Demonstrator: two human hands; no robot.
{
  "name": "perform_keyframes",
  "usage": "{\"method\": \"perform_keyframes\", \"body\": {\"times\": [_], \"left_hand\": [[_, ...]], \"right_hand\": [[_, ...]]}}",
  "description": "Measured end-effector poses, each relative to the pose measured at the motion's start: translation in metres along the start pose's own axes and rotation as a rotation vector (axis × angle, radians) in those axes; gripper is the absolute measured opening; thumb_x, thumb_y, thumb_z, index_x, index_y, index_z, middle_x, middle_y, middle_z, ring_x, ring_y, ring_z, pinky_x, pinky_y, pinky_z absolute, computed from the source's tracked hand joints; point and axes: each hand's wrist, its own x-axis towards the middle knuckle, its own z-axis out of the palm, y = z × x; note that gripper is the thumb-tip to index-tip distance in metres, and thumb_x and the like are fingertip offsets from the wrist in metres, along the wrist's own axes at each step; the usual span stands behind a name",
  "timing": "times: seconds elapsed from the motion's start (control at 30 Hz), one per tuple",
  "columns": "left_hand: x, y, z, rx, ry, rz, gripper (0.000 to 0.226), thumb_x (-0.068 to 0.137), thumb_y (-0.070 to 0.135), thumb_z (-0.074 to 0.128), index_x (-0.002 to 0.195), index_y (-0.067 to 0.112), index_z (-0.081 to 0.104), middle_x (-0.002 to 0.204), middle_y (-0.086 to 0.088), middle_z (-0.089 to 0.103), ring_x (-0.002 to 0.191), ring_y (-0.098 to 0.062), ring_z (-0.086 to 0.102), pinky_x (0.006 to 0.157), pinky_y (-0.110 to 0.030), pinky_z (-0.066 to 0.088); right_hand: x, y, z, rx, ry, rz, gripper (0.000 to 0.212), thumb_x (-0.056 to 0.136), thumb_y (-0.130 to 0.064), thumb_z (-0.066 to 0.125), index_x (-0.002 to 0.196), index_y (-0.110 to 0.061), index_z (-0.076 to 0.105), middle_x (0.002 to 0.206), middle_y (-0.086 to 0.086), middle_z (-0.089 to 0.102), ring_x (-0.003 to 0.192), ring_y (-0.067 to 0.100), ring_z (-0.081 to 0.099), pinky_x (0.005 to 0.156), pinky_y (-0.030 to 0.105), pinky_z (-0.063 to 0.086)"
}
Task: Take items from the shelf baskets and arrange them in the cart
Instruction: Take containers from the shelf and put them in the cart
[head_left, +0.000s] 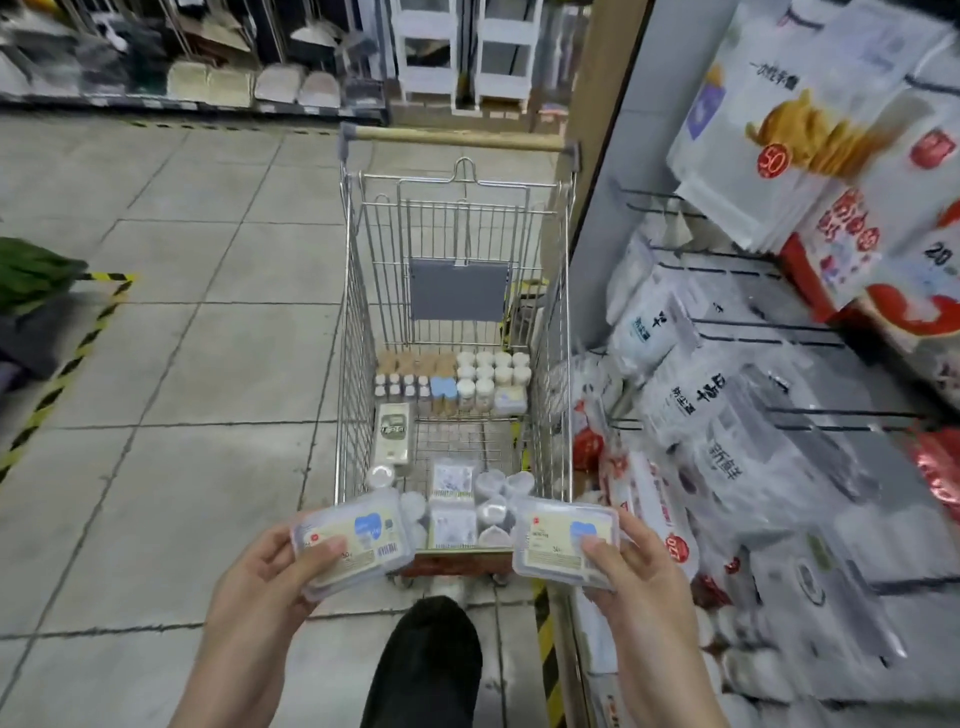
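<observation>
Two clear boxes, low in frame: left hand (270, 566) grips left box (353, 540), right hand (631, 564) grips right box (563, 540), long axes roughly horizontal, before the cart (353, 291).

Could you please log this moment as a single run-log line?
left hand: grips clear box | right hand: grips second clear box | both above cart near end | cart partly filled

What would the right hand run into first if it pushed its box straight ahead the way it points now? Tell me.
Probably the near end of the cart. The right hand holds its clear plastic box just short of it, and beyond sit the small white containers. Depth is unclear, so the box may pass above the rim.
</observation>
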Motion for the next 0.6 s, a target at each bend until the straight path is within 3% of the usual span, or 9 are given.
{"method": "perform_keyframes", "body": {"times": [0.1,0.2,0.3,0.4,0.53,0.6], "left_hand": [[0.06,0.008,0.02,0.026,0.008,-0.03,0.032,0.081,-0.005,0.061,0.112,-0.001,0.061,0.099,-0.018,0.072,0.073,-0.017,0.071,0.057,-0.019,0.056],[0.125,0.017,0.047,0.063,0.004,-0.059,0.03,0.082,-0.006,0.062,0.111,0.0,0.06,0.092,-0.016,0.073,0.07,-0.017,0.071,0.053,-0.019,0.055],[0.192,0.018,0.071,0.104,0.007,-0.083,0.031,0.081,-0.005,0.064,0.109,0.007,0.062,0.094,-0.014,0.073,0.075,-0.019,0.071,0.054,-0.019,0.054],[0.248,0.009,0.09,0.154,0.013,-0.13,0.028,0.08,-0.007,0.064,0.102,0.011,0.063,0.09,-0.011,0.074,0.074,-0.02,0.071,0.053,-0.019,0.053],[0.302,-0.015,0.112,0.227,0.012,-0.193,0.025,0.081,-0.007,0.065,0.099,0.01,0.062,0.089,-0.012,0.073,0.077,-0.023,0.07,0.062,-0.027,0.052],[0.321,-0.029,0.121,0.237,0.026,-0.226,0.026,0.082,-0.006,0.064,0.101,0.012,0.061,0.091,-0.01,0.07,0.083,-0.025,0.068,0.065,-0.029,0.049]], "right_hand": [[0.052,-0.002,0.019,-0.063,0.031,-0.002,0.02,0.081,-0.011,0.073,0.094,-0.025,0.066,0.084,-0.006,0.075,0.069,0.008,0.069,0.05,0.018,0.047],[0.107,0.0,0.046,-0.153,0.091,-0.014,0.025,0.078,-0.024,0.076,0.097,-0.033,0.063,0.105,-0.004,0.069,0.094,0.016,0.066,0.075,0.035,0.054],[0.17,0.012,0.078,-0.22,0.108,-0.037,0.027,0.082,-0.018,0.073,0.106,-0.025,0.063,0.113,0.004,0.066,0.106,0.025,0.062,0.095,0.046,0.05],[0.235,0.031,0.105,-0.295,0.141,-0.023,0.022,0.085,-0.009,0.07,0.101,-0.022,0.061,0.101,0.002,0.068,0.097,0.022,0.064,0.08,0.032,0.053],[0.31,0.063,0.121,-0.321,0.182,0.033,0.026,0.087,-0.005,0.067,0.112,-0.01,0.062,0.097,0.005,0.068,0.089,0.023,0.065,0.081,0.042,0.055],[0.342,0.078,0.124,-0.302,0.202,0.066,0.029,0.088,-0.004,0.065,0.116,-0.007,0.061,0.098,0.002,0.066,0.089,0.019,0.064,0.083,0.04,0.054]]}}
